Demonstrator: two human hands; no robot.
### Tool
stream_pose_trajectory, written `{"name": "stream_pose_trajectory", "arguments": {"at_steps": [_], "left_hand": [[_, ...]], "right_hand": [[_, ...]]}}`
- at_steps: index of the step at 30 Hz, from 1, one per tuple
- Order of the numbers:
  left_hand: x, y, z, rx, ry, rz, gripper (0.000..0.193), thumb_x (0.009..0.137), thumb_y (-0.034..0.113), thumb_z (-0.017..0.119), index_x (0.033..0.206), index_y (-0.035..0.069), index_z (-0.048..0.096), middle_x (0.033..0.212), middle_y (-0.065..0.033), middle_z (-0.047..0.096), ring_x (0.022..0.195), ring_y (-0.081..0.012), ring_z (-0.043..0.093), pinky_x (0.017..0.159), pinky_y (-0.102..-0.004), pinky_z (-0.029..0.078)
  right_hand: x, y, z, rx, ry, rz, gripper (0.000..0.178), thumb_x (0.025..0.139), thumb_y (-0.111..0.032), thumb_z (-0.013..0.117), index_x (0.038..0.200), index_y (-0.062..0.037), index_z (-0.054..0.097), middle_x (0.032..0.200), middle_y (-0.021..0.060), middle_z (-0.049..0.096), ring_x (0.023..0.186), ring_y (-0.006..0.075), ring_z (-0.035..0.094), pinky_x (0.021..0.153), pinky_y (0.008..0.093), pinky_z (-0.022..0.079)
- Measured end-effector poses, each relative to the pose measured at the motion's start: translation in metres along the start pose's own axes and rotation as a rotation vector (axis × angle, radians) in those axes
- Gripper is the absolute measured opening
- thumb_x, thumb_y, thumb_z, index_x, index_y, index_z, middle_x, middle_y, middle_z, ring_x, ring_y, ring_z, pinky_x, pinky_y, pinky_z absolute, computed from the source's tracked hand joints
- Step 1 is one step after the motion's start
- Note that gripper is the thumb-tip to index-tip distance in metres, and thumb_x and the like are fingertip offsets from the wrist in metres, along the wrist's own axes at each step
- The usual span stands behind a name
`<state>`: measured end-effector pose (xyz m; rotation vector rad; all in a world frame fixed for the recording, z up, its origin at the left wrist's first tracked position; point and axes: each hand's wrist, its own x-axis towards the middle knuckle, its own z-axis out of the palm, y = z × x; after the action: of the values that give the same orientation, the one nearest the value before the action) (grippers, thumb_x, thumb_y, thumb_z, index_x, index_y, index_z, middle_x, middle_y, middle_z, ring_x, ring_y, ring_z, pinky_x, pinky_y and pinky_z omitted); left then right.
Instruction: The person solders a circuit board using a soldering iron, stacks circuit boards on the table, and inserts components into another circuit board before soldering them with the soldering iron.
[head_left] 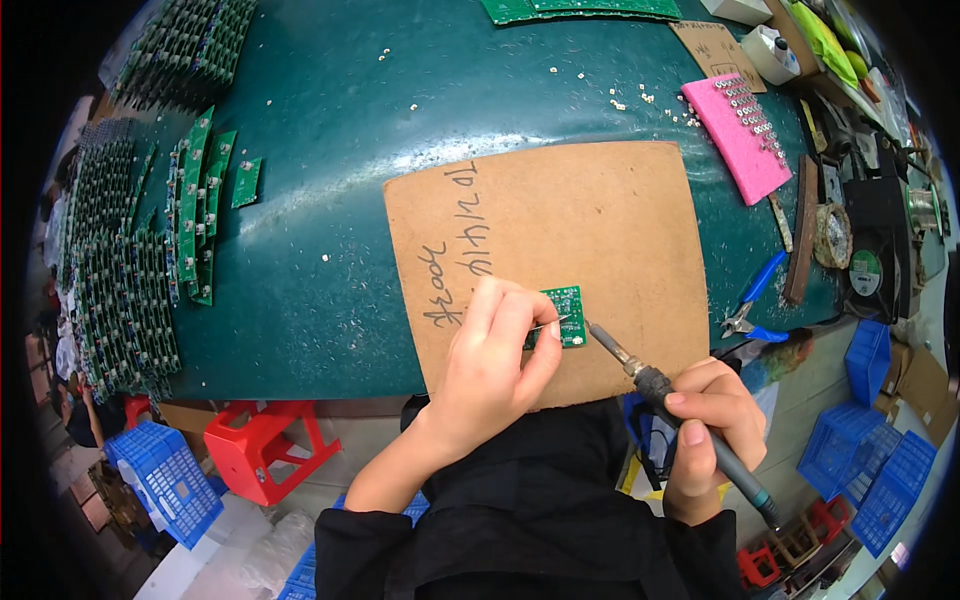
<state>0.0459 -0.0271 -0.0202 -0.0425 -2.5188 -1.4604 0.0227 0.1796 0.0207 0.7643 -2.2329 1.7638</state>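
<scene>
Head view: pinching a thin wire [560, 319] with the left hand [490, 355], thumb and forefinger all but closed, right over a small green printed circuit board [573, 304]. Gripping a soldering iron [653, 386] with the right hand [715, 425], fingers curled firmly round the handle, and aiming its tip at the board's right edge — cannot tell whether touching. With the board lying on a brown cardboard sheet [620, 220], near the edge closest to the body, and partly hidden by the left fingers.

Can make out two lines of handwriting [468, 220] in dark marker, turned sideways, down the sheet's left side. Also fainter pen marks on a smaller cardboard piece [703, 45] at upper right, and a round green label [866, 272] at far right, too small to read. Near the sheet's right edge, blue-handled cutters [764, 277]; farther up, a pink foam block [728, 150] stuck with metal parts.
</scene>
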Motion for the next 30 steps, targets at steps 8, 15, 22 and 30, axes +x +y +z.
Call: {"name": "stream_pose_trajectory", "arguments": {"at_steps": [8,15,22,30], "left_hand": [[0.002,-0.003,0.001,0.014,-0.027,0.041,0.014,0.081,-0.002,0.066,0.092,0.0,0.058,0.086,-0.0111,0.052,0.068,-0.0251,0.056,0.06,-0.0354,0.047],[0.002,-0.004,0.002,0.061,-0.023,0.045,0.015,0.08,-0.001,0.067,0.091,0.001,0.058,0.086,-0.0104,0.053,0.067,-0.0252,0.058,0.059,-0.035,0.048],[0.0,0.002,-0.003,-0.029,0.043,-0.077,0.015,0.081,-0.003,0.068,0.092,0.0,0.06,0.087,-0.0092,0.053,0.073,-0.0183,0.055,0.064,-0.0285,0.048],[0.008,0.006,-0.014,0.123,0.013,-0.03,0.024,0.082,0.003,0.068,0.104,0.0,0.06,0.101,-0.0137,0.05,0.079,-0.0252,0.059,0.071,-0.0364,0.05]], "right_hand": [[0.0,0.005,0.008,-0.042,-0.017,-0.075,0.014,0.075,-0.004,0.061,0.085,0.0053,0.065,0.061,0.0103,0.056,0.052,0.0229,0.056,0.047,0.032,0.044],[0.001,0.003,0.01,-0.058,-0.048,-0.087,0.013,0.078,-0.004,0.061,0.085,0.0052,0.065,0.06,0.0098,0.055,0.052,0.0224,0.056,0.047,0.0321,0.044],[-0.004,-0.002,-0.011,-0.103,0.082,-0.074,0.021,0.081,-0.013,0.058,0.088,0.0054,0.064,0.066,0.0138,0.056,0.06,0.0238,0.056,0.055,0.0345,0.044],[0.02,0.08,-0.129,-1.22,0.417,0.111,0.024,0.094,-0.011,0.061,0.117,-0.0062,0.068,0.095,0.0098,0.057,0.088,0.0192,0.057,0.079,0.0295,0.045]]}}
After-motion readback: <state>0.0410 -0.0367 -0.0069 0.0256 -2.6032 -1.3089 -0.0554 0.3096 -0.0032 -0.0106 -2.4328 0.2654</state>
